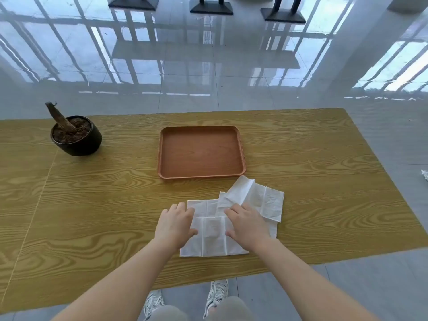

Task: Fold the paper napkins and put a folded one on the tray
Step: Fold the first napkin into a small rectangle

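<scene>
While the right hand (246,225) presses the paper napkin (213,239) flat, grip wide, the left hand (174,224) meets its edge, grip unclear.

My two bare forearms reach in from the near side and draw closer together toward the far side. My left hand (176,224) lies palm down, knuckles up, fingers together and gently bent, its thumb pointing right onto the paper napkin (213,237). My right hand (246,224) lies near it, also palm down on the sheet, fingers stretched far and left, thumb pointing left. The thumbs are apart. Both wrists are straight.
</scene>
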`<state>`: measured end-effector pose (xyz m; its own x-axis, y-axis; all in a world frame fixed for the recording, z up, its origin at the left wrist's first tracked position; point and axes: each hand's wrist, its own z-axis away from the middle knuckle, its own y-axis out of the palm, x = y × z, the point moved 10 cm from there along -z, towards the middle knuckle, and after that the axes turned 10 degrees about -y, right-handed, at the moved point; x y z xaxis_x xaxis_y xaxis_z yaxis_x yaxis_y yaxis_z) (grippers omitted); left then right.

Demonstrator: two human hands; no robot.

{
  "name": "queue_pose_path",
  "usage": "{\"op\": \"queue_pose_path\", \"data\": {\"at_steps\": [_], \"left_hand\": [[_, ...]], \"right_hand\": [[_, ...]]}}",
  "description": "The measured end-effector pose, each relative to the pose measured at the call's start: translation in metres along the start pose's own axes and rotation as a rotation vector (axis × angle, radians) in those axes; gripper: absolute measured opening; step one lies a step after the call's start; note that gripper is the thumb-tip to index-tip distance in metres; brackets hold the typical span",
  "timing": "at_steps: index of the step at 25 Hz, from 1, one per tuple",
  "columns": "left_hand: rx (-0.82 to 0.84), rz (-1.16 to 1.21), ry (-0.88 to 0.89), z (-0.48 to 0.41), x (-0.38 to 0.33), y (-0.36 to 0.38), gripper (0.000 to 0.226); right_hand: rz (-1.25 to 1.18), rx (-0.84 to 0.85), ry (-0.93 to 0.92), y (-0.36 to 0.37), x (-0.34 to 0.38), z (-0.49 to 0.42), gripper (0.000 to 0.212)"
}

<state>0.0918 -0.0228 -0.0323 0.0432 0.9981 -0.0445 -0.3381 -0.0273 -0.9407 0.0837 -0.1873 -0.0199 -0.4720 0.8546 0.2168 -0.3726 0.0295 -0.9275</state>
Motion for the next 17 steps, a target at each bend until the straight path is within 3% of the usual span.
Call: {"op": "queue_pose_path", "data": {"at_steps": [4, 9, 12, 17], "left_hand": [[0.008, -0.003, -0.023, 0.002, 0.004, 0.011, 0.049], [0.01, 0.158, -0.078, 0.0, 0.009, 0.013, 0.043], [-0.006, 0.202, -0.061, 0.002, 0.007, 0.011, 0.034], [-0.032, 0.514, -0.097, 0.015, 0.023, -0.004, 0.019]], "right_hand": [[0.047, 0.007, -0.014, 0.005, 0.003, -0.003, 0.05], [-0.004, -0.017, 0.062, 0.004, -0.002, -0.005, 0.019], [-0.104, -0.035, 0.096, 0.001, -0.002, -0.005, 0.011], [-0.223, -0.061, 0.022, -0.025, 0.022, -0.012, 0.005]]}}
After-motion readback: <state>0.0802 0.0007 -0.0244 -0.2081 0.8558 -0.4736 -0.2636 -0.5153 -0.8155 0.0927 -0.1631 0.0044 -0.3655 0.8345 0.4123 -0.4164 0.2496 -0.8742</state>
